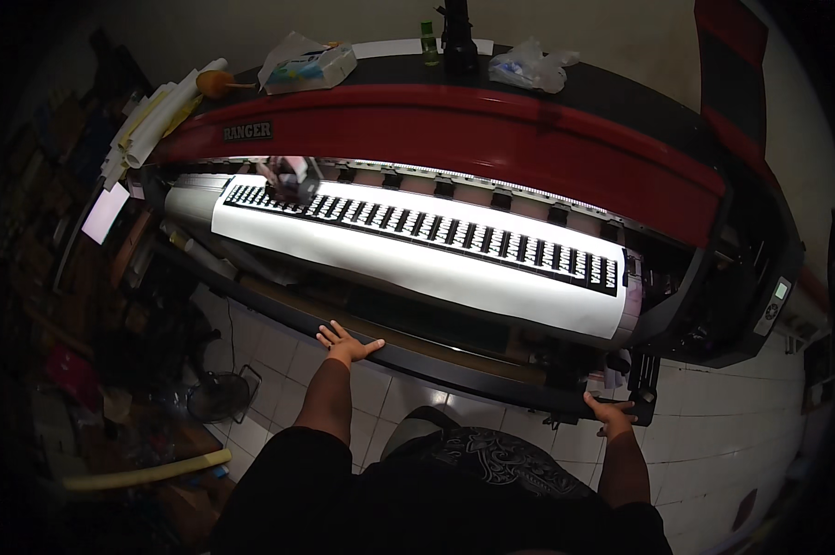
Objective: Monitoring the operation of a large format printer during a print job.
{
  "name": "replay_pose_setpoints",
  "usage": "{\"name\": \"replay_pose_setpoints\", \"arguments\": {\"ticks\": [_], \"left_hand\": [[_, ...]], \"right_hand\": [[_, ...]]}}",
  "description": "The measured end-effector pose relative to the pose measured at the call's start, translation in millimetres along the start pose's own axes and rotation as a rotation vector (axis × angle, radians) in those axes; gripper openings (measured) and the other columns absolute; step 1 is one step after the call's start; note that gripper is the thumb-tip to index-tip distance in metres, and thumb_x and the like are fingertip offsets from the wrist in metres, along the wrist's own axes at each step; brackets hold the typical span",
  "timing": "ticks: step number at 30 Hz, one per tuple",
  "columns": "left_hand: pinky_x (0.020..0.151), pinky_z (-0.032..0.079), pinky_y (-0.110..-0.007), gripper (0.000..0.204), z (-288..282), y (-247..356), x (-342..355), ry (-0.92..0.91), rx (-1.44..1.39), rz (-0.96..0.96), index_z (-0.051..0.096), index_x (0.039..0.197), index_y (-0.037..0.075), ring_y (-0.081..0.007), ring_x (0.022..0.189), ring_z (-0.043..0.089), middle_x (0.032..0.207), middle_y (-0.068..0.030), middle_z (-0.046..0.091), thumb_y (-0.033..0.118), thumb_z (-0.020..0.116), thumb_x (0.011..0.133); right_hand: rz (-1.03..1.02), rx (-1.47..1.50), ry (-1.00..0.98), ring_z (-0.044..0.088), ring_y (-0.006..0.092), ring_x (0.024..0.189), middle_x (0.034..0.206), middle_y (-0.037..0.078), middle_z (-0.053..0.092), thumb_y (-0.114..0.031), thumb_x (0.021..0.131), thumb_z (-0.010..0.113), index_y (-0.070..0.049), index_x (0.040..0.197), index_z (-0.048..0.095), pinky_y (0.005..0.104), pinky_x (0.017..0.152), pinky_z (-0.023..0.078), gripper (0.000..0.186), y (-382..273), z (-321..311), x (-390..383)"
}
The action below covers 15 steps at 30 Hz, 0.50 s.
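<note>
My left hand (345, 346) lies on the dark front bar (436, 367) of a wide-format printer, fingers spread and holding nothing. Near the bar's right end rests my right hand (610, 413), fingers apart, some of them partly hidden. Beyond the bar, a white sheet (390, 259) stretches across the printer's lit bed, bearing a band of repeated black-and-white lettering. A blurred print carriage (293, 178) stands over the left part of that band. Above the bed runs the long red printer cover (491, 129).
On the printer's top sit a tissue pack (311, 69), a green bottle (429, 43) and a crumpled plastic bag (532, 67). Paper rolls (163, 120) lean at the far left. A small control panel (774, 305) is at the right end. A fan (221, 396) stands on the tiled floor.
</note>
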<state>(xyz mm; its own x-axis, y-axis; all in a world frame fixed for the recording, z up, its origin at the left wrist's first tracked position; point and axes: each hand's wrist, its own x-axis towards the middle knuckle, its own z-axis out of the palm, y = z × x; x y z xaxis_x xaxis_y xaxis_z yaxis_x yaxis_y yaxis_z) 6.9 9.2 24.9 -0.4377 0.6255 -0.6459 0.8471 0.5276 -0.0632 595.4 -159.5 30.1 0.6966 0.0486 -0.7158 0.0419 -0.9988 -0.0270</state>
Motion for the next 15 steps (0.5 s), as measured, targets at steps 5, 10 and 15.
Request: {"name": "replay_pose_setpoints", "arguments": {"ticks": [5,10,15], "left_hand": [[0.110,-0.009,-0.061,0.145,-0.6,0.2,-1.8,0.005,0.013,-0.002,-0.014,0.147,-0.004,-0.0478,0.138,-0.025,0.152,-0.0312,-0.020,0.090,0.054,0.061],[0.111,-0.009,-0.059,0.146,1.0,1.2,-5.3,0.014,0.006,0.001,-0.015,0.147,-0.004,-0.0476,0.139,-0.025,0.152,-0.0314,-0.019,0.090,0.055,0.060],[0.112,-0.007,-0.057,0.147,1.0,2.1,-4.3,0.030,0.004,-0.015,-0.017,0.147,-0.004,-0.0466,0.140,-0.023,0.152,-0.0316,-0.019,0.089,0.057,0.060]], "right_hand": [[-0.002,-0.026,-0.026,0.023,0.0473,0.139,0.149,0.025,-0.032,-0.073,0.053,0.078,-0.010,0.141,-0.034,0.0470,0.094,0.052,0.155,-2.2,-2.0,-0.5],[0.021,-0.017,-0.004,0.025,0.0485,0.138,0.151,0.025,-0.027,-0.072,0.054,0.078,-0.010,0.142,-0.033,0.0472,0.092,0.053,0.155,0.2,-2.5,-3.8],[0.000,-0.005,0.005,0.026,0.0487,0.137,0.151,0.025,-0.027,-0.072,0.055,0.078,-0.010,0.142,-0.033,0.0482,0.094,0.052,0.154,2.1,-1.9,-0.7]]}}
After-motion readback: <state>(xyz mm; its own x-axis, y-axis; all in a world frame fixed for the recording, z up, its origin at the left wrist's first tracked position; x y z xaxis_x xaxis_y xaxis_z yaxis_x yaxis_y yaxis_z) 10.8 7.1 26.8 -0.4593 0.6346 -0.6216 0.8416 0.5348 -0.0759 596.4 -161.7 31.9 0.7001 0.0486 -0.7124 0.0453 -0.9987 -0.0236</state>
